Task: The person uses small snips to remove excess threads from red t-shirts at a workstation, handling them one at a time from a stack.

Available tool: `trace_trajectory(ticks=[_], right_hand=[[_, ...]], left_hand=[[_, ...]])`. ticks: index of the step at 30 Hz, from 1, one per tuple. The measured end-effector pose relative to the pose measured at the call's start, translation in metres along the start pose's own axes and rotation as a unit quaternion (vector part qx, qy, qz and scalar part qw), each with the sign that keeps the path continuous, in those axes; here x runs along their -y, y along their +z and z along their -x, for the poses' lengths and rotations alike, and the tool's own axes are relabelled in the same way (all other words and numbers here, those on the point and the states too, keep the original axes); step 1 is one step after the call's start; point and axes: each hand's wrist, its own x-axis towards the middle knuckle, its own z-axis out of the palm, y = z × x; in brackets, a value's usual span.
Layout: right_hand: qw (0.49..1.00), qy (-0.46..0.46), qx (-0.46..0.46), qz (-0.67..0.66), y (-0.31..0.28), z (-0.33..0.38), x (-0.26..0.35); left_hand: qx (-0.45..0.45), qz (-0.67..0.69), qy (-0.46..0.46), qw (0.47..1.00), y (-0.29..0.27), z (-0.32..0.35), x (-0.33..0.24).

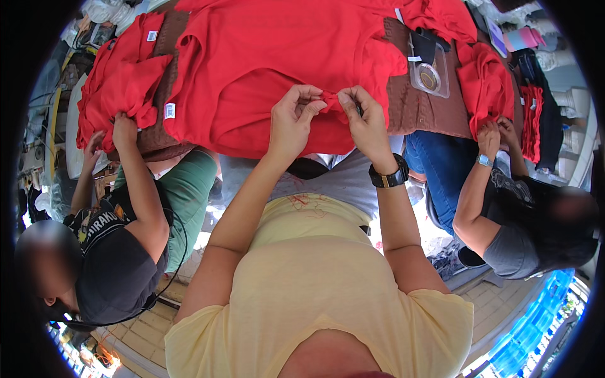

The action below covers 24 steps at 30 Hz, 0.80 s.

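A red garment (252, 69) lies spread over the brown-covered table in front of me, with a white tag (169, 111) at its left edge. My left hand (293, 123) pinches a gathered bit of its cloth between thumb and fingers, near the table's front edge. Close to its right, my right hand (365, 123) pinches the same raised bit, the fingertips only a short way apart. Something small and dark (360, 112) shows among the right hand's fingers; I cannot make out what it is. A black watch is on my right wrist.
Two people sit at either side, their hands on red garments (126, 82) (485, 82). Right of my garment, a clear plastic box (430, 72) with a round gold-coloured item rests on the brown cover (409, 110). A pink roll (524, 39) and folded red cloth (532, 123) lie farther right.
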Motion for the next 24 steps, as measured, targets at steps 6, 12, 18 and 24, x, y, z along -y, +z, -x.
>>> trace_trajectory(ticks=[6,12,18,24], right_hand=[[1.000,0.006,-0.006,0.003,-0.002,0.003,0.000],[0.983,-0.152,-0.039,0.098,0.000,0.005,0.013],[0.998,0.042,0.042,-0.037,0.018,0.053,0.059],[0.988,0.142,0.024,-0.045,0.033,0.055,0.024]], left_hand=[[0.020,-0.032,-0.010,0.999,-0.004,0.001,-0.006],[0.019,0.062,-0.025,0.998,-0.001,0.004,-0.001],[0.034,0.090,-0.029,0.995,-0.003,0.005,0.000],[0.033,0.041,-0.010,0.999,-0.005,0.010,0.001]])
